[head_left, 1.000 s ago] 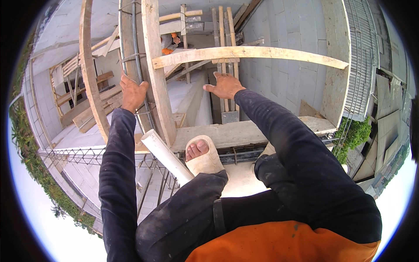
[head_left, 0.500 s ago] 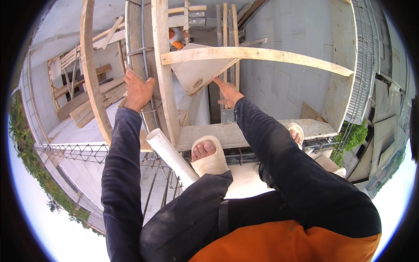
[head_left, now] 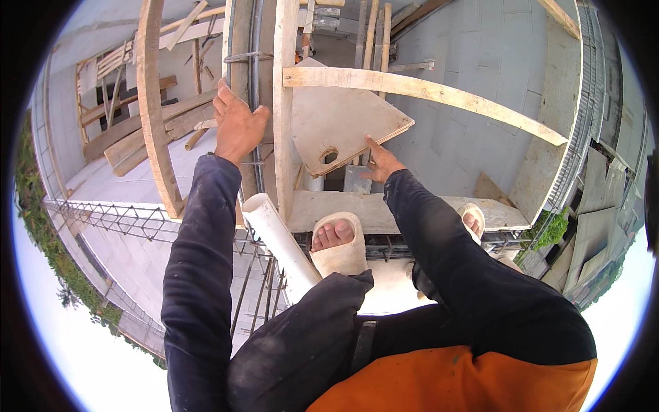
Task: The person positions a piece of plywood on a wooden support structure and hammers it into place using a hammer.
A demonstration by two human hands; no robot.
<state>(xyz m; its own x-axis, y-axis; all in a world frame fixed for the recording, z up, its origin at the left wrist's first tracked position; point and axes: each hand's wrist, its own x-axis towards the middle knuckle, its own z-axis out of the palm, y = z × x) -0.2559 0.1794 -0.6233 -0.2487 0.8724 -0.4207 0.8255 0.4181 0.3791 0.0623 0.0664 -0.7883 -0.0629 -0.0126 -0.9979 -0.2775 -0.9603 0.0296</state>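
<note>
My left hand is curled over the edge of an upright wooden board, its thumb apart beside a thin metal bar. To the right, my right hand reaches down with its fingers spread, and the fingertips touch the lower edge of a plywood sheet. That sheet is tilted, has a hole near one corner, and passes behind a timber post and under a curved-looking crosspiece. Its far end is partly hidden.
A white pipe leans beside my sandalled left foot. Steel rebar cages run along the edge. Below the frame lie a drop and grey block walls. Planks lie to the left. A person is partly visible below.
The plywood sheet has risen and shifted right, showing more of its face and its hole. The person below is now mostly hidden behind it. My right hand stays at its edge.
</note>
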